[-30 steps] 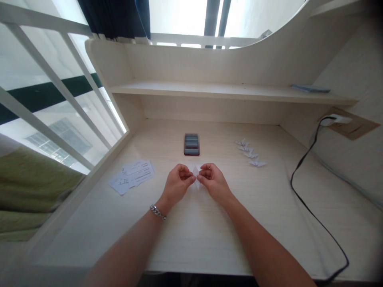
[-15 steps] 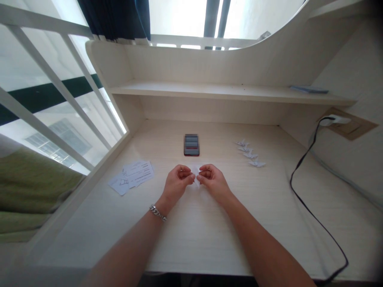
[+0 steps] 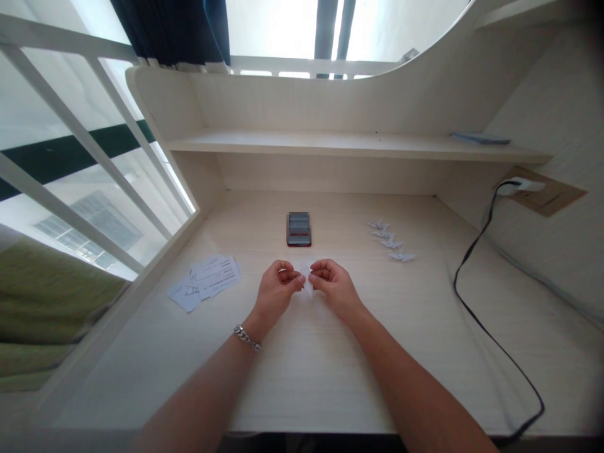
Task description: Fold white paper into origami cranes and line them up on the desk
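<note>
Small white paper (image 3: 309, 287), creased and slim, right in the middle! It's pinched between the fingertips of left hand (image 3: 282, 284) and right hand (image 3: 333, 283), narrowing to a point on the near side. Fingers cover its edges, the finer folds are a blur, bench contact unclear!

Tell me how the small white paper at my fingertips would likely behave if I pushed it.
The white paper looks thin, so it would probably bend or crease rather than resist. It is likely very light, being small and held just by the fingertips of your left hand and right hand.
</note>
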A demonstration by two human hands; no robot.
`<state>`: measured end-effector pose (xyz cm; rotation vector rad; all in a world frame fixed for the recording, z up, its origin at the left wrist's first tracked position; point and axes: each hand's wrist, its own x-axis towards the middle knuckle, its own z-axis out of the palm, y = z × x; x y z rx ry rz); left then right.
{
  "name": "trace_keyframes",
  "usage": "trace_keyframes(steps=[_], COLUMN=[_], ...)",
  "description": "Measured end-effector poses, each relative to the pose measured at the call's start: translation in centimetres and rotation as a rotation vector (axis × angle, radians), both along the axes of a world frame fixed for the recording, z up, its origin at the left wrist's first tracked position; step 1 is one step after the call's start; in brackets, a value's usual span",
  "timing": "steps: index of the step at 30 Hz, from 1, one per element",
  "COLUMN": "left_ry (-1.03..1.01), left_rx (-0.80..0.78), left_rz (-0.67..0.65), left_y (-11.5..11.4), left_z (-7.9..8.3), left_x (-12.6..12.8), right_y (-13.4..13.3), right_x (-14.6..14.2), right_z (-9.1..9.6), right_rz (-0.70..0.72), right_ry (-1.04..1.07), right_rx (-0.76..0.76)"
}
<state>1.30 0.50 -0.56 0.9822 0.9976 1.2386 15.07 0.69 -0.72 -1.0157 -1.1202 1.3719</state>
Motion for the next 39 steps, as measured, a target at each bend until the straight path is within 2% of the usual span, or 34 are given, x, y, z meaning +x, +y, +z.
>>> trace_keyframes(steps=[4,9,14,20,27,32,36,39], left_ry=[-0.003,0.011,-0.004,-0.011,0.008,-0.039,-0.067,-0.058], left_rx=[-0.004,0.000,-0.002,0.003,0.007,0.029,0.061,0.079], left_rz=[0.018,0.097,0.097,0.123,0.140,0.044,-0.072,-0.178], left_y=[0.0,0.1,0.2,0.3,0.2,0.2,0.1,-0.1], left_z=[0.1,0.0,-0.1,-0.4,-0.3,-0.2,-0.1,0.1], left_x=[0.1,0.0,0.1,-0.1,-0.1,0.1,0.0,-0.1], right_y=[0.0,0.1,0.2,0.0,0.1,0.1,-0.3,-0.6], right_x=[-0.1,0.0,0.1,0.0,0.0,0.0,0.4,0.7], right_z=[-0.1,-0.6,-0.8,-0.8,-0.7,-0.3,0.5,0.8], right_rz=[-0.028,0.066,0.048,0.113,0.026,-0.016,0.097,0.193], right_ry=[-0.002,-0.014,-0.025,0.004,-0.041,0.119,0.323,0.379], right_rx=[-0.006,-0.024,0.000,-0.044,-0.012,-0.039,-0.149,-0.215])
